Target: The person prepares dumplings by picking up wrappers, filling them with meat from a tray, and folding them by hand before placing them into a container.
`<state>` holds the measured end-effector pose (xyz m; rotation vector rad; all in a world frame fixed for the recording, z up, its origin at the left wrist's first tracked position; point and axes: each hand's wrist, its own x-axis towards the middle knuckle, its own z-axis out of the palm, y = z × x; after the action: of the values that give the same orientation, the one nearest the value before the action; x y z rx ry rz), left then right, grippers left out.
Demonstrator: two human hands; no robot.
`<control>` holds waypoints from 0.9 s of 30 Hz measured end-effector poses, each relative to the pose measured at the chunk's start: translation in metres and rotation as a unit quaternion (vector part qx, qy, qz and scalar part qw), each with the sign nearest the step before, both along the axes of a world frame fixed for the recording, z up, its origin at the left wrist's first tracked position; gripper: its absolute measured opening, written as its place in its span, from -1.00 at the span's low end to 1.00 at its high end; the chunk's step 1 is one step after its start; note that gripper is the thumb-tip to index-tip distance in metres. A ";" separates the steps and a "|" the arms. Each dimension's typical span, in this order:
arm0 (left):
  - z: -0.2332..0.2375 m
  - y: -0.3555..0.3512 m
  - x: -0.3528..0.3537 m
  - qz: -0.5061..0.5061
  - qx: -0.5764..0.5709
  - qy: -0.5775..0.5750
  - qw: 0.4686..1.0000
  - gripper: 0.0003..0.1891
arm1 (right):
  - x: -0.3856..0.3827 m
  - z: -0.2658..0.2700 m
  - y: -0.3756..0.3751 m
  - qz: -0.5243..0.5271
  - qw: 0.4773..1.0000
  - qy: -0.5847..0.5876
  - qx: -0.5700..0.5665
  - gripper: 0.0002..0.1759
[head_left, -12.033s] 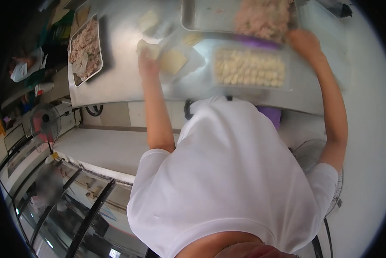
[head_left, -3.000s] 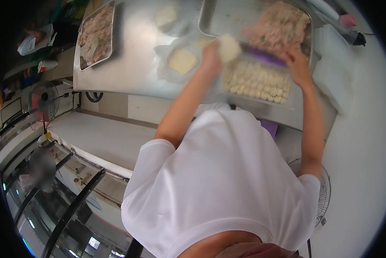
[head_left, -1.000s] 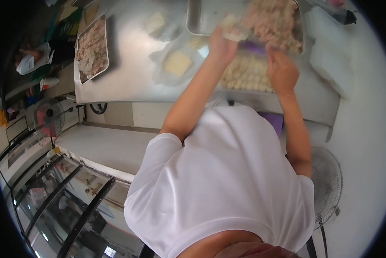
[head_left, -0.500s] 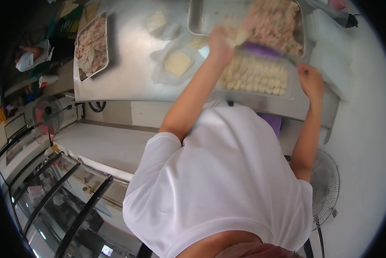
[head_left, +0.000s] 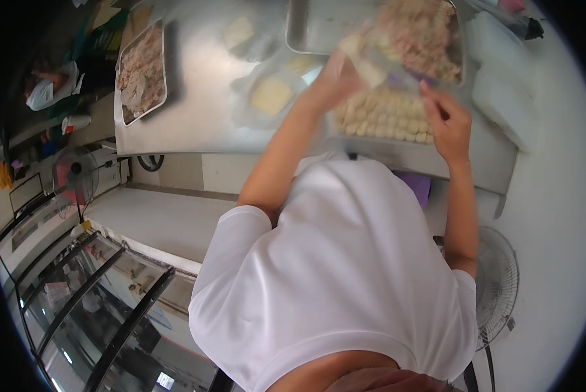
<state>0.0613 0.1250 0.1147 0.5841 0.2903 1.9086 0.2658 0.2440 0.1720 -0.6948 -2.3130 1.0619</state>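
Note:
Blurred by motion, my left hand [head_left: 335,85] is closed on pale dough wrappers [head_left: 369,70] in front of the meat tray. My right hand [head_left: 448,119] grips a thin dark tool [head_left: 423,80]; its far end blurs into the wrappers and a purple patch. Below both hands lies a clear container of dumplings [head_left: 384,121], small pale pieces set in close rows. Just beyond is a metal tray [head_left: 298,44] with a heap of pinkish minced filling [head_left: 423,39] on its right side. Left of my left hand, a stack of square wrappers [head_left: 271,95] rests on plastic film.
More wrappers [head_left: 238,32] lie farther back on the steel table [head_left: 195,111]. A second tray of filling [head_left: 141,75] stands by the table's left end. Clear plastic containers [head_left: 502,98] sit along the right wall. A person [head_left: 51,85] is beyond the table at far left.
My right hand has moved left and slightly down, bringing the tool up to the wrappers. My left hand has shifted a little nearer to me, still holding the wrappers.

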 end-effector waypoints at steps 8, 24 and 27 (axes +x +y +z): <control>0.037 0.010 -0.026 0.182 -0.119 0.647 0.731 -0.69 | 0.003 0.008 -0.005 0.052 0.998 0.028 0.034 -0.72; -0.010 -0.007 -0.020 0.036 -0.252 0.257 0.932 -0.78 | 0.059 0.047 0.034 -0.086 0.995 -0.018 -0.043 -0.73; -0.002 -0.006 -0.015 0.086 -0.203 0.005 0.975 -0.75 | 0.063 0.035 0.028 -0.110 0.991 -0.024 -0.066 -0.73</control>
<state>0.0460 0.1193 0.1132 0.3010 0.7376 1.9364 0.3285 0.2723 0.2067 -1.0120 -2.1594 1.1108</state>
